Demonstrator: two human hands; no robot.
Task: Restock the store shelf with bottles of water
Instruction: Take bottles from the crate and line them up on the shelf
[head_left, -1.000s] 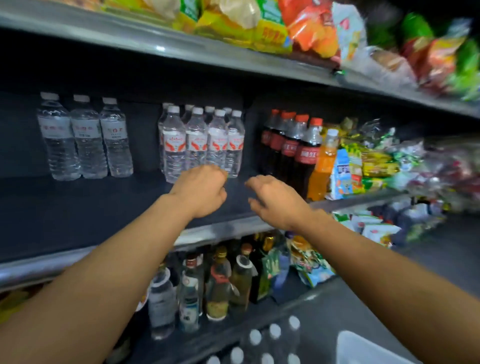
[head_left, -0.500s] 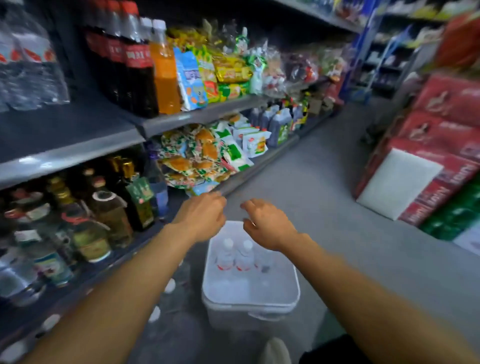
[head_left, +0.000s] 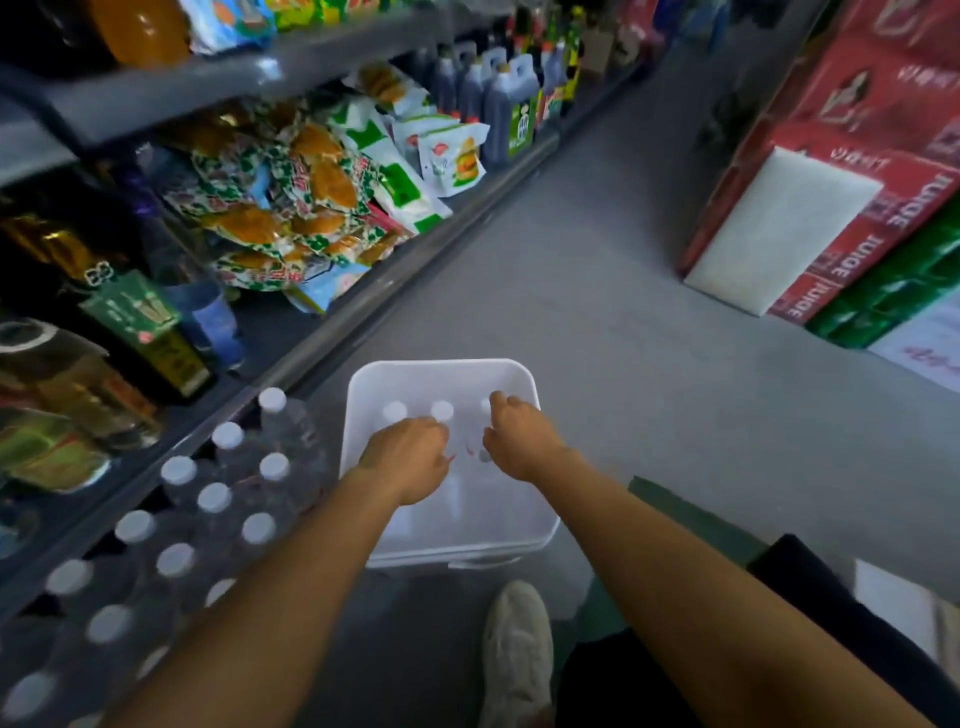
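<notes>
A white plastic bin (head_left: 519, 540) stands on the floor in front of me, with several white-capped water bottles (head_left: 395, 411) upright along its far side. Both of my hands are lowered into the bin. My left hand (head_left: 408, 460) has its fingers curled downward just below one cap. My right hand (head_left: 519, 441) is beside it, fingers curled by another cap (head_left: 485, 405). Each hand hides what lies under it, so I cannot tell whether either one holds a bottle. A red bottle label (head_left: 457, 457) shows between the hands.
A wrapped pack of water bottles (head_left: 208, 519) stands on the floor left of the bin, against the low shelf (head_left: 363, 312) of oil bottles and snack bags. Red juice cartons (head_left: 857, 208) are stacked at the right. My shoe (head_left: 519, 649) is just behind the bin.
My view has swung from the water shelf down to the floor. Both hands have dropped from shelf height into the white bin among the bottles.
</notes>
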